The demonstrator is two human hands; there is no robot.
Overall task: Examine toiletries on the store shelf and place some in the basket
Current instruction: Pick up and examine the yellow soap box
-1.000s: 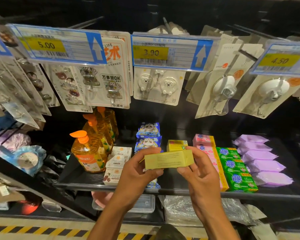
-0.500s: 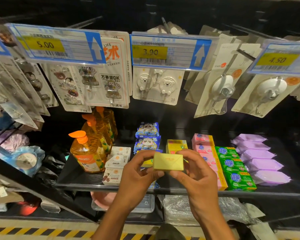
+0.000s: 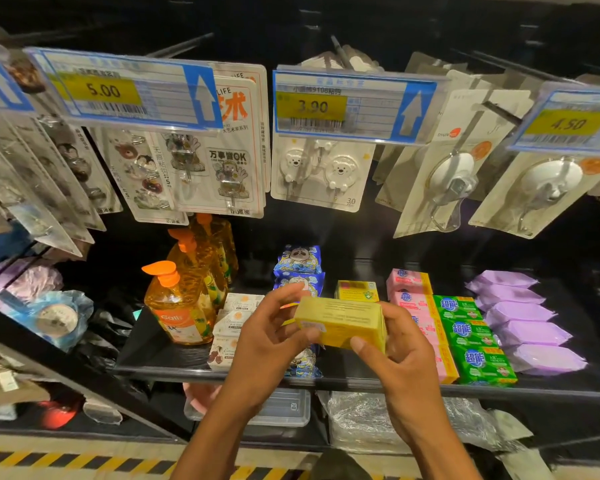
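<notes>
A yellow soap box [image 3: 343, 322] is held up in front of the black shelf [image 3: 174, 362], printed side facing me. My left hand [image 3: 267, 344] pinches its left end with thumb and fingers. My right hand [image 3: 400, 362] grips its right end, thumb on the front lower edge. A second yellow box [image 3: 357, 291] lies on the shelf just behind. No basket is in view.
On the shelf stand orange pump bottles [image 3: 181, 306], small white boxes [image 3: 232, 320], blue panda packs [image 3: 300, 261], pink soap [image 3: 409, 282], green soap [image 3: 471, 334] and purple packs [image 3: 523, 323]. Hook packs hang above behind price tags [image 3: 343, 105]. A striped floor line [image 3: 66, 462] runs below.
Both hands have turned the yellow box: a long side faced me, then a small end face, and now a broad printed side. The box sits slightly lower and further right.
</notes>
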